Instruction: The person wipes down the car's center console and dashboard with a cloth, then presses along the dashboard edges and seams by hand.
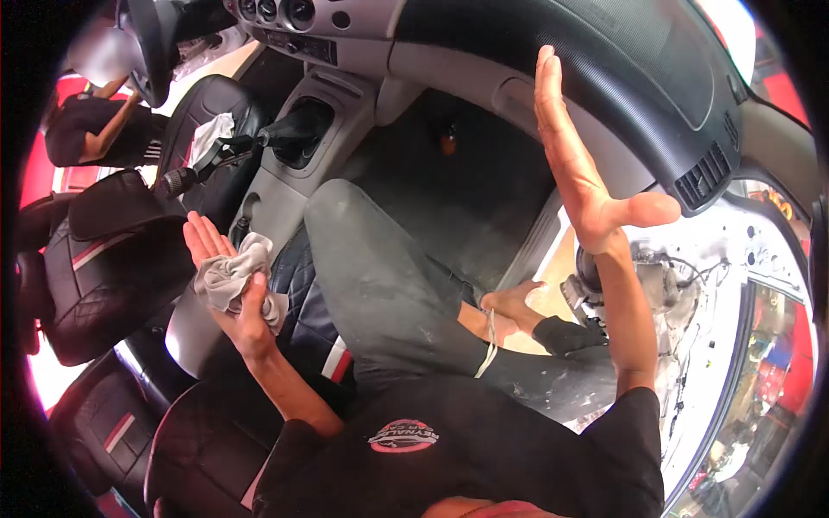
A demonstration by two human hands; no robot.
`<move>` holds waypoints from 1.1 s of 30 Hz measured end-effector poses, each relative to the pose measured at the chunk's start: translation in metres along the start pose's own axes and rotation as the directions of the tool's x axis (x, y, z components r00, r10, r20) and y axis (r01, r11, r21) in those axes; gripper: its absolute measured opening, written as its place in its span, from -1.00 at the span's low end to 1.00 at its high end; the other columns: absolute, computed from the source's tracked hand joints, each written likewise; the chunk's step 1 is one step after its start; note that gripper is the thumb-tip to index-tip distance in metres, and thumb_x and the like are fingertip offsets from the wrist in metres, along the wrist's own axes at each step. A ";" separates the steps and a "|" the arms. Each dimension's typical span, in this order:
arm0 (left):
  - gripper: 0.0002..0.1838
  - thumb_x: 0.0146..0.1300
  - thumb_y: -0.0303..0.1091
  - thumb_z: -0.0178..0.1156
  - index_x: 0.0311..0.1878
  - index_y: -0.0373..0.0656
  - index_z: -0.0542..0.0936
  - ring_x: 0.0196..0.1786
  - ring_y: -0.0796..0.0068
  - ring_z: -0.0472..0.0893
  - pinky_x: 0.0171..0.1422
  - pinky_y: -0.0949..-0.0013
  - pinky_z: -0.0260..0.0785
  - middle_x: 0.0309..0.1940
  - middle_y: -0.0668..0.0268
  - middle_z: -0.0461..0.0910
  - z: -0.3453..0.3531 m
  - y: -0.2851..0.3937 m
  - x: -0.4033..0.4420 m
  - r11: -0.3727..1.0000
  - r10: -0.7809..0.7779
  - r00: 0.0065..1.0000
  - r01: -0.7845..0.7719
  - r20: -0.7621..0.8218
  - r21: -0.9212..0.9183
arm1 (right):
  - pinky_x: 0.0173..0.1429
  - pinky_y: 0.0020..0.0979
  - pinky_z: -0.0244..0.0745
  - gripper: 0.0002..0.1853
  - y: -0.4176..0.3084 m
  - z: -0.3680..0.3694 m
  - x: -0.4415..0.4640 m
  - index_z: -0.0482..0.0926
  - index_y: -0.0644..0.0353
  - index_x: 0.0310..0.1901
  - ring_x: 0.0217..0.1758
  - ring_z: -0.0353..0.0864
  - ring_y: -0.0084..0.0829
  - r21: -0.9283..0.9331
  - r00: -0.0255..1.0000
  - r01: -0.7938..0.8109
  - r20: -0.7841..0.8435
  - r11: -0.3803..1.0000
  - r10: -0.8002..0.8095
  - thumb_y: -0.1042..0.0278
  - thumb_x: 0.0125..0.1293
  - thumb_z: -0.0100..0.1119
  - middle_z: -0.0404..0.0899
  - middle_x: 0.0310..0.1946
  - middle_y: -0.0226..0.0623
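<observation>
My left hand (pixel 244 321) is raised beside the gear console with a crumpled grey cloth (pixel 235 274) held against the palm under the thumb. Its fingers stretch out past the cloth. My right hand (pixel 577 168) is held up in front of the black and grey dashboard (pixel 553 95), nearest its passenger side. The fingers of that hand are straight and together, the thumb points out to the side, and nothing is in it. Whether it touches the dashboard I cannot tell.
Left of my legs are the gear lever (pixel 289 129) and handbrake (pixel 186 177). A white cloth (pixel 211 136) lies on the driver's seat (pixel 207 104). An amber bottle-like object (pixel 448 141) is on the footwell floor. Another person (pixel 95 129) is outside at the left. The door (pixel 699 345) at right has exposed wiring.
</observation>
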State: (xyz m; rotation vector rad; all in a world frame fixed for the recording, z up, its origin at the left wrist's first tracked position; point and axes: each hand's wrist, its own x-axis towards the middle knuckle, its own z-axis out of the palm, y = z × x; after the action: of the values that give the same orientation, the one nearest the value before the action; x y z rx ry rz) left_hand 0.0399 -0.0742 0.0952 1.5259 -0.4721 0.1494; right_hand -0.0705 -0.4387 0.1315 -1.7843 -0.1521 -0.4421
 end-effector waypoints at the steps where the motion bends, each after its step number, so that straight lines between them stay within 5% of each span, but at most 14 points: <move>1: 0.10 0.05 -0.52 0.19 0.69 -0.37 -0.11 0.77 0.03 -0.17 0.78 0.01 -0.45 0.72 -0.08 -0.13 -0.001 0.000 -0.001 1.000 -0.005 1.000 0.005 -0.002 -0.007 | 0.78 -0.13 -0.56 0.67 0.003 0.001 0.000 -0.19 0.38 0.65 0.79 -0.38 -0.18 -0.004 0.999 0.047 0.001 0.999 -0.047 -0.97 -0.33 -1.00 -0.33 0.73 -0.05; 7: 0.03 0.09 -0.52 0.17 0.67 -0.42 -0.03 0.76 0.05 -0.09 0.79 0.04 -0.37 0.70 -0.09 -0.05 0.011 0.002 0.003 0.999 -0.017 1.000 0.018 0.020 -0.038 | 0.78 -0.15 -0.51 0.69 -0.001 0.003 -0.007 -0.21 0.40 0.65 0.79 -0.33 -0.20 -0.017 1.000 0.022 -0.018 1.000 -0.022 -0.99 -0.35 -0.94 -0.32 0.73 -0.03; 12: -0.13 0.17 -0.63 0.04 0.63 -0.44 0.09 0.70 0.02 0.12 0.76 0.04 -0.09 0.63 -0.12 0.15 0.029 -0.013 0.014 0.992 -0.089 0.996 0.088 -0.012 -0.093 | 0.77 -0.19 -0.29 0.50 -0.011 -0.007 -0.016 -0.03 0.37 0.64 0.77 -0.13 -0.18 -0.119 0.992 -0.092 0.077 0.989 0.101 -0.93 -0.01 -0.82 -0.07 0.70 -0.05; 13: -0.15 0.18 -0.65 0.03 0.62 -0.45 0.11 0.68 0.02 0.16 0.75 0.04 -0.04 0.61 -0.13 0.19 0.034 -0.015 0.016 0.987 -0.114 0.993 0.112 -0.015 -0.116 | 0.72 -0.18 -0.05 0.25 -0.001 -0.009 -0.020 0.15 0.34 0.60 0.71 0.10 -0.13 -0.020 0.993 -0.042 0.106 0.999 0.043 -0.78 0.30 -0.48 0.16 0.63 -0.03; 15: -0.29 0.21 -0.66 0.02 0.50 -0.47 0.29 0.46 0.00 0.51 0.58 0.06 0.33 0.44 -0.17 0.44 0.049 -0.025 0.018 0.954 -0.174 0.984 0.175 0.028 -0.243 | 0.60 -0.22 0.25 -0.16 -0.003 -0.009 -0.030 0.37 0.26 0.51 0.56 0.40 -0.14 0.040 0.916 -0.360 0.203 0.932 0.346 -0.37 0.55 -0.05 0.45 0.48 -0.05; 17: -0.39 0.23 -0.65 0.05 0.41 -0.43 0.39 0.27 0.02 0.67 0.39 0.08 0.53 0.24 -0.15 0.61 0.067 -0.043 0.015 0.909 -0.263 0.956 0.290 0.128 -0.299 | 0.43 -0.24 0.47 -0.46 -0.003 -0.002 -0.040 0.55 0.24 0.37 0.36 0.64 -0.18 -0.160 0.877 -0.420 0.179 0.893 0.445 -0.01 0.58 0.14 0.66 0.27 -0.05; 19: -0.49 0.23 -0.64 0.11 0.30 -0.38 0.48 0.09 0.10 0.77 0.19 0.15 0.65 0.08 -0.07 0.70 0.097 -0.057 0.011 0.885 -0.347 0.905 0.402 0.245 -0.233 | 0.25 -0.23 0.58 -0.62 0.014 0.008 -0.059 0.70 0.27 0.13 0.13 0.76 -0.24 -0.234 0.917 -0.345 0.121 0.909 0.380 0.14 0.52 0.24 0.78 0.05 -0.09; 21: -0.55 0.23 -0.64 0.17 0.23 -0.36 0.53 -0.03 0.16 0.80 0.07 0.20 0.68 -0.05 0.02 0.73 0.128 -0.080 0.000 0.799 -0.458 0.819 0.550 0.346 -0.244 | 0.14 -0.27 0.60 -0.71 0.012 0.010 -0.069 0.72 0.27 0.05 -0.01 0.78 -0.32 -0.155 0.876 -0.457 0.096 0.876 0.474 0.22 0.50 0.26 0.81 -0.07 -0.17; 25: -0.70 0.26 -0.63 0.26 0.06 -0.25 0.62 -0.21 0.49 0.75 -0.13 0.46 0.57 -0.23 0.24 0.71 0.180 -0.130 -0.030 0.768 -0.557 0.714 0.638 0.423 -0.066 | 0.03 -0.34 0.58 -0.82 0.015 0.013 -0.073 0.70 0.27 -0.21 -0.19 0.72 -0.45 -0.141 0.943 -0.323 -0.125 0.936 0.307 0.31 0.37 0.42 0.75 -0.30 -0.30; 26: -0.68 0.22 -0.64 0.26 0.06 -0.29 0.62 -0.19 0.44 0.75 -0.05 0.42 0.59 -0.18 0.24 0.71 0.182 -0.128 -0.031 0.828 -0.490 0.760 0.559 0.427 -0.043 | 0.04 -0.40 0.58 -0.88 0.010 0.013 -0.068 0.68 0.21 -0.29 -0.17 0.69 -0.54 -0.133 0.938 -0.326 -0.164 0.936 0.304 0.42 0.31 0.47 0.70 -0.31 -0.39; 29: -0.71 0.23 -0.68 0.27 0.02 -0.26 0.62 -0.18 0.53 0.71 -0.06 0.45 0.62 -0.20 0.31 0.67 0.182 -0.125 -0.033 0.834 -0.473 0.773 0.548 0.422 -0.069 | -0.06 -0.40 0.53 -0.76 0.007 0.019 -0.046 0.58 0.18 -0.40 -0.24 0.65 -0.49 -0.234 0.962 -0.058 -0.274 0.970 -0.009 0.47 0.15 0.57 0.63 -0.37 -0.36; 33: -0.72 0.22 -0.69 0.27 0.00 -0.28 0.61 -0.21 0.52 0.71 -0.06 0.44 0.62 -0.20 0.29 0.68 0.179 -0.118 -0.032 0.832 -0.476 0.784 0.549 0.399 -0.085 | -0.18 -0.35 0.50 -0.62 -0.015 0.035 -0.006 0.43 0.11 -0.56 -0.25 0.61 -0.35 -0.477 0.866 0.184 -0.335 0.859 -0.371 0.53 0.01 0.59 0.54 -0.42 -0.34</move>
State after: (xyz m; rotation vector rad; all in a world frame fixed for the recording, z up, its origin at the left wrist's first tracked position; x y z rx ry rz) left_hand 0.0197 -0.2500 -0.0304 1.4337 -0.3260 -0.6089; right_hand -0.0734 -0.4007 0.1359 -2.0589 -0.0129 -1.1399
